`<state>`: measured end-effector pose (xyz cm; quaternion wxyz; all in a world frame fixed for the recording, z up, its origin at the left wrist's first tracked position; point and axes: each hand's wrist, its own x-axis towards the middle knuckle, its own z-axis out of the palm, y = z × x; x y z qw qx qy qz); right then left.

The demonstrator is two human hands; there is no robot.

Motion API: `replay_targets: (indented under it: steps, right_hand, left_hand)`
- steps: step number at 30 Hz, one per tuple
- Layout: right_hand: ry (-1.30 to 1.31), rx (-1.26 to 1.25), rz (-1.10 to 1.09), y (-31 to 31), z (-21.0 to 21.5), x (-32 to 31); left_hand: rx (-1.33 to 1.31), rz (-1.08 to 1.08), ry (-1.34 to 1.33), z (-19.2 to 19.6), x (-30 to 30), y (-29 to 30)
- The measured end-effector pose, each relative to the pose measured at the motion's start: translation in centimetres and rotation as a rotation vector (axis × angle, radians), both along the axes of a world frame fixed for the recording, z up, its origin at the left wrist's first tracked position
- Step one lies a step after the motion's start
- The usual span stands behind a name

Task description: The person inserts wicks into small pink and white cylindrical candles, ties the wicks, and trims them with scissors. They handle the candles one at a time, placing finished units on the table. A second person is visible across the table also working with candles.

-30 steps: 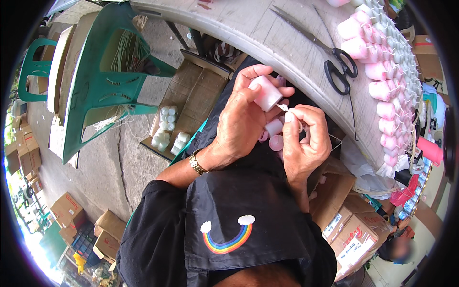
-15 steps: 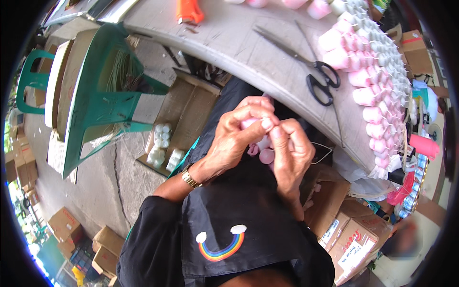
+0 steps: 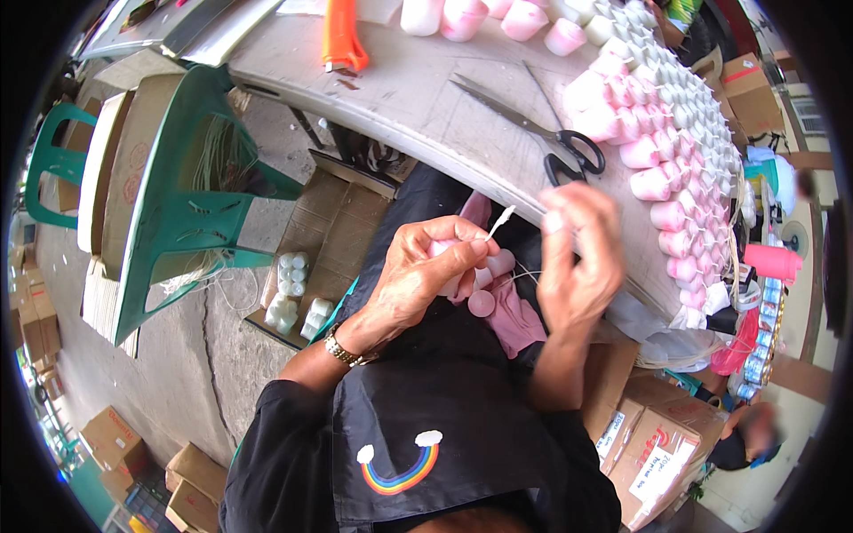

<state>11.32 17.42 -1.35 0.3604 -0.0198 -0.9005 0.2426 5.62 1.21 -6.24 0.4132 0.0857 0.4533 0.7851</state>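
Observation:
My left hand (image 3: 425, 266) is closed around a small pink cup-shaped piece (image 3: 440, 249), which looks like a votive candle. A short white wick-like cord (image 3: 502, 222) sticks up from between thumb and fingers. Just below my fingers hang more small pink and whitish pieces (image 3: 482, 303), over a pink cloth (image 3: 515, 320) on my lap. My right hand (image 3: 582, 253) is raised apart from the left one, near the table edge. Motion smears its fingers, so whether it holds anything cannot be made out. Black-handled scissors (image 3: 576, 153) lie on the table just beyond it.
Rows of pink and white cup-shaped pieces (image 3: 653, 155) cover the table's right side. An orange cutter (image 3: 340, 35) lies at the far left of the table (image 3: 418, 98). A green chair (image 3: 191, 204), an open carton (image 3: 329, 213) and stacked boxes (image 3: 653, 444) stand around me.
My hands were together at the piece; the right hand has moved away to the right and up. The white cord end now shows above my left fingers. The view has shifted slightly.

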Motion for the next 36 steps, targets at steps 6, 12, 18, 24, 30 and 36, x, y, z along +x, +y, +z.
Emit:
replay_targets:
  steps: [6, 12, 18, 24, 30, 36]
  right_hand:
    - [-0.374, 0.358, -0.116, 4.5, 1.4, -2.5]
    - [-0.431, 0.6, -0.113, 4.1, 3.0, -3.3]
    - [-0.335, 0.663, -0.133, 2.7, 4.3, 0.8]
    - [-0.607, -0.185, -0.07, 1.1, 1.3, 11.1]
    - [-0.52, -1.575, 0.074, -0.5, -6.8, 17.1]
    - [-0.486, -1.4, -0.045, -0.7, -8.1, 17.3]
  left_hand:
    - [-0.097, 0.054, 0.113, 0.6, 0.2, -0.6]
    - [-0.176, 0.029, 0.317, 1.2, 0.0, -1.2]
    - [-0.22, 0.045, 0.245, -1.0, -0.1, -0.4]
    - [-0.371, -0.001, 0.255, -3.8, -0.2, 0.8]
    - [-0.489, -0.033, 0.526, -5.0, 0.8, 2.8]
    - [-0.499, 0.022, 0.99, -5.0, 1.5, 4.2]
